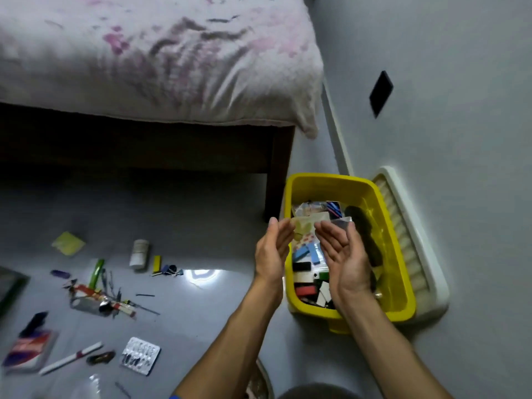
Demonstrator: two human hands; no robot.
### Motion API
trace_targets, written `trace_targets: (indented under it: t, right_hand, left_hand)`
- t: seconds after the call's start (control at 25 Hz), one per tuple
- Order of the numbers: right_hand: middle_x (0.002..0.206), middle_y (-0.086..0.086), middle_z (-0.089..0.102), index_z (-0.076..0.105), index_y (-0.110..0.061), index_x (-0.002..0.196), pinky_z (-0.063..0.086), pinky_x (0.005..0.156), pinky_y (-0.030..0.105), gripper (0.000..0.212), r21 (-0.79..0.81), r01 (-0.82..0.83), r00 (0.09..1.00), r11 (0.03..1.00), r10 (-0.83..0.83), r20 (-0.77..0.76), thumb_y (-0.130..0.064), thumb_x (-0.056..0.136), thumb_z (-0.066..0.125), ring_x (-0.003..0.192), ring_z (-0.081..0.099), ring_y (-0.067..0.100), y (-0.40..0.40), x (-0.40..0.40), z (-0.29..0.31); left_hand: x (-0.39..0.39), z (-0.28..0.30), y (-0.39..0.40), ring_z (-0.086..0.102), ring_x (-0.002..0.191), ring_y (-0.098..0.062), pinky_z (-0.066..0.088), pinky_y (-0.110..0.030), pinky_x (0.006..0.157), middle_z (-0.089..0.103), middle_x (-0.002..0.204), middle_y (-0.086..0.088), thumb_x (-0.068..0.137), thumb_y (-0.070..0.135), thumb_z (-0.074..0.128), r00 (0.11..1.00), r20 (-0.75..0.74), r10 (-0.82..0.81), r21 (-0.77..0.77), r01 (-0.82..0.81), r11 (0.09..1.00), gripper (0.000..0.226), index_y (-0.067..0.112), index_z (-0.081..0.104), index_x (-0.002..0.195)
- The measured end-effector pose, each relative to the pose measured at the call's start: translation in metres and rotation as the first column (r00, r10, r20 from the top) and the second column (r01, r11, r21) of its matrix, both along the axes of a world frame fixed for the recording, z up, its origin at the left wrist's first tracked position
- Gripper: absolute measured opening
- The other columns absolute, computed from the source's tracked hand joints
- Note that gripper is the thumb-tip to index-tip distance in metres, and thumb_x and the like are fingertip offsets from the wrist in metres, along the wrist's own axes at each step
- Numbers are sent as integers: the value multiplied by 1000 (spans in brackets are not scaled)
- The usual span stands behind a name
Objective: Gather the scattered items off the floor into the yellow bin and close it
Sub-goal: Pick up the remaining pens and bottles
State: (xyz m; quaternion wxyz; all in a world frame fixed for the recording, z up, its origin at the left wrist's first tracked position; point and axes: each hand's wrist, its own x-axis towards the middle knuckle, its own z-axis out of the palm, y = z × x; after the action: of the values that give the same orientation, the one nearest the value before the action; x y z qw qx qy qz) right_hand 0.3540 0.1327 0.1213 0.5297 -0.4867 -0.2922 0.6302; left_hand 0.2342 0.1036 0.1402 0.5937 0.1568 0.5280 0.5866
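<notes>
The yellow bin [397, 254] stands open on the grey floor at the right, by the wall, with several small items inside: blue, black, red and white blocks and some packets. Both my hands hover over its left part, palms facing each other. My left hand [273, 249] and my right hand [342, 254] have straight, relaxed fingers. A pale card or packet [309, 223] shows between the fingertips; whether it is touched or falling is unclear. Scattered items lie on the floor at the left: a white bottle [139, 253], a blister pack [140, 355], a green tube [96, 272], a yellow pad [68, 243].
The bin's white lid [414, 240] leans against the wall behind the bin. A bed [144, 67] with a dark wooden frame stands at the back; its leg is just left of the bin. More pens, clips and packets litter the floor at the lower left.
</notes>
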Motion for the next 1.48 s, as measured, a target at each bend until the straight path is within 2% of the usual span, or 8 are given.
trace_targets:
  t: [0.24, 0.68, 0.84, 0.96, 1.08, 1.2, 1.36, 1.48]
  right_hand:
    - [111, 5, 74, 69, -13, 112, 47, 95, 33, 47, 17, -391, 919, 920, 390, 56, -50, 90, 50, 108, 67, 17, -35, -130, -4]
    - [94, 9, 76, 76, -19, 87, 56, 72, 32, 18, -161, -743, 605, 649, 755, 251, -24, 93, 60, 88, 72, 25, -36, -354, -106]
    - [96, -2, 72, 72, -25, 95, 55, 74, 33, 13, -176, -846, 376, 504, 796, 473, -18, 90, 63, 86, 68, 16, -25, -440, -155]
    - [106, -10, 69, 68, -25, 110, 54, 82, 28, 24, -126, -939, 132, 319, 675, 726, -14, 90, 59, 85, 64, 0, -19, -484, -174]
    - [132, -3, 59, 55, -25, 130, 50, 93, 35, 46, -192, -981, -189, -24, 320, 928, -10, 86, 55, 110, 60, 19, -17, -514, -195]
    - [140, 0, 47, 42, -27, 140, 41, 97, 42, 56, -329, -901, -336, -283, -24, 942, -16, 86, 55, 123, 45, 28, -28, -530, -212]
    - [115, 5, 52, 52, -18, 121, 36, 95, 41, 30, -370, -883, -314, -290, -223, 923, -20, 91, 51, 109, 49, 28, -36, -535, -221]
    - [104, 6, 50, 49, -14, 106, 45, 77, 39, 17, -260, -958, -270, -124, 69, 960, -18, 91, 55, 89, 55, 27, -25, -538, -215]
  left_hand:
    - [-116, -18, -54, 61, 116, -13, 42, -33, 106, 67, 124, -2, 103, 45, 33, 959, -64, 276, -27, -278, 960, 47, 17, 60, 129]
    - [-340, -124, -108, 64, 101, -23, 49, -32, 86, 70, 100, -1, 99, 22, 51, 759, -357, 545, -295, -645, 705, 16, 23, 66, 92]
    - [-418, -173, -116, 63, 95, -17, 54, -30, 76, 64, 122, -2, 95, 18, 54, 753, -555, 354, -414, -619, 667, 25, 24, 63, 117]
    - [-465, -197, -117, 57, 109, -18, 52, -30, 84, 49, 142, 0, 93, 7, 53, 685, -729, 20, -475, -526, 706, 50, 28, 50, 139]
    - [-503, -220, -115, 39, 130, -27, 46, -39, 98, 33, 151, -1, 84, -3, 55, 448, -775, -445, -595, -284, 752, 64, 27, 46, 140]
    - [-519, -231, -119, 47, 108, -28, 46, -36, 81, 52, 114, -3, 86, 6, 56, 242, -816, -525, -575, -236, 784, 22, 17, 61, 104]
    - [-532, -230, -123, 49, 95, -28, 32, -31, 69, 56, 94, -9, 93, 10, 50, 176, -822, -542, -570, -263, 778, 7, 10, 56, 90]
    - [-528, -227, -123, 49, 95, -28, 37, -34, 74, 54, 99, -12, 101, 16, 44, 291, -840, -459, -537, -321, 780, 16, 6, 56, 94]
